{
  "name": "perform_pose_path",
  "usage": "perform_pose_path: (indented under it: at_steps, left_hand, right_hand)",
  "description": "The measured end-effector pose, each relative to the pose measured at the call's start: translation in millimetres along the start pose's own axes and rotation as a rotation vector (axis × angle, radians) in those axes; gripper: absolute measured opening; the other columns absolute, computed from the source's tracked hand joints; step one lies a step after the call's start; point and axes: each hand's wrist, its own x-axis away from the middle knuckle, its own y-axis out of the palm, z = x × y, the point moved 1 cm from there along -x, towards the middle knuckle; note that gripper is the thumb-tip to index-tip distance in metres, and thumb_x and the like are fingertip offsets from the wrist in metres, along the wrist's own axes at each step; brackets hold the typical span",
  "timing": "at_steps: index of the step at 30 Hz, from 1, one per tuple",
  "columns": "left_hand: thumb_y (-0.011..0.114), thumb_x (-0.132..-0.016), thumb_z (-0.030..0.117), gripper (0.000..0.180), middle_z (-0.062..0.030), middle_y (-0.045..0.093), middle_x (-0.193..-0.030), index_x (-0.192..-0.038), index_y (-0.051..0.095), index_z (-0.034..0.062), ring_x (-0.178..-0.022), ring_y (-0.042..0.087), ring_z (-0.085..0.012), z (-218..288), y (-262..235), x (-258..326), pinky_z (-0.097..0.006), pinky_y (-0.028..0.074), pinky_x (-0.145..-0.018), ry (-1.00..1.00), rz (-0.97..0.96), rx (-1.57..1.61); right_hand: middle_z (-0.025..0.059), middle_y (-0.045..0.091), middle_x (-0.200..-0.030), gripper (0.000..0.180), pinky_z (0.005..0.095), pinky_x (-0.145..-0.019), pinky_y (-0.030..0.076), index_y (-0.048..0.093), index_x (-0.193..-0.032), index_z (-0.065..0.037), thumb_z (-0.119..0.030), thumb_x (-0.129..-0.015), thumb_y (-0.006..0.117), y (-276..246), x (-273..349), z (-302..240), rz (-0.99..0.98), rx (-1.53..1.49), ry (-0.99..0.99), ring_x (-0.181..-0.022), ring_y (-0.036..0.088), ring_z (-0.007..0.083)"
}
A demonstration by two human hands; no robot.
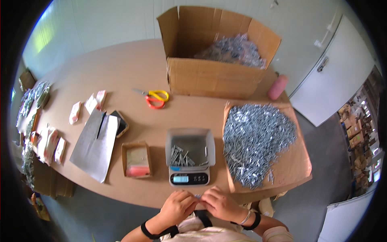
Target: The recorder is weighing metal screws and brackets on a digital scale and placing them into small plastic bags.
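Observation:
My left hand point(177, 206) and my right hand point(222, 205) meet in front of the table's near edge. The fingers of both are bent and pinched together around something small and pale that I cannot make out. Just beyond them stands a digital scale point(189, 178) with a lit display. On the scale rests a grey plastic tray point(190, 139) holding a small group of metal screws point(181, 158). To the right, a large heap of similar silvery screws point(258, 141) lies on a sheet of brown paper point(292, 169).
A big open carton point(213, 76) with bagged metal parts stands at the back. Scissors point(155, 99), a small cardboard box point(137, 161), a paper sheet point(94, 145) with a pen point(101, 126), and small packets point(50, 143) lie leftward. A pink roll point(278, 87) stands back right.

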Motion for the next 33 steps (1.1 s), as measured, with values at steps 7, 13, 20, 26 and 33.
perform_pose_path:
  at_steps: [7,13,20,26,33]
  left_hand:
    - [0.071,-0.088,0.011,0.022,-0.0175,0.066,-0.086,-0.108,0.066,0.0022,-0.079,0.065,-0.0385,12,-21,3,-0.047,0.051,-0.069,0.015,0.011,0.042]
    - [0.078,-0.080,0.011,0.028,-0.0086,0.064,-0.086,-0.105,0.067,0.0042,-0.079,0.063,-0.0292,5,-88,-10,-0.040,0.052,-0.070,-0.124,0.319,-0.124]
    - [0.067,-0.087,0.005,0.041,-0.0178,0.066,-0.089,-0.127,0.060,0.0053,-0.085,0.065,-0.0397,-57,-140,16,-0.049,0.051,-0.074,-0.397,0.244,-0.337]
    - [0.062,-0.087,0.001,0.055,-0.0196,0.072,-0.106,-0.140,0.051,0.0074,-0.094,0.067,-0.0408,-91,-150,4,-0.049,0.052,-0.081,-0.513,0.047,-0.335]
    - [0.066,-0.082,0.001,0.039,-0.0133,0.073,-0.110,-0.120,0.070,0.0058,-0.099,0.068,-0.0347,-119,-125,-3,-0.042,0.054,-0.088,-0.406,-0.226,-0.539]
  right_hand:
    - [0.0063,0.055,-0.087,0.012,0.0353,-0.075,0.053,0.068,-0.096,-0.009,-0.010,-0.086,0.074,-36,-16,-11,-0.045,0.108,-0.066,-0.089,0.060,0.0255]
    - [0.0077,0.060,-0.083,0.010,0.0387,-0.076,0.052,0.076,-0.089,-0.011,-0.020,-0.092,0.071,-171,-89,-11,0.290,0.187,0.041,-0.083,0.064,0.0274]
    - [0.0117,0.067,-0.096,0.022,0.0348,-0.077,0.053,0.070,-0.111,-0.002,-0.012,-0.091,0.071,-306,-158,42,1.008,0.595,-0.047,-0.081,0.066,0.0242]
    - [0.0152,0.065,-0.103,0.022,0.0376,-0.079,0.053,0.066,-0.101,-0.001,-0.011,-0.085,0.077,-260,-107,97,0.328,0.486,0.208,-0.084,0.066,0.0276]
    - [0.0190,0.053,-0.114,0.044,0.0452,-0.097,0.048,0.059,-0.113,-0.005,-0.014,-0.076,0.079,-135,-42,166,-0.005,0.730,0.380,-0.110,0.055,0.0384]
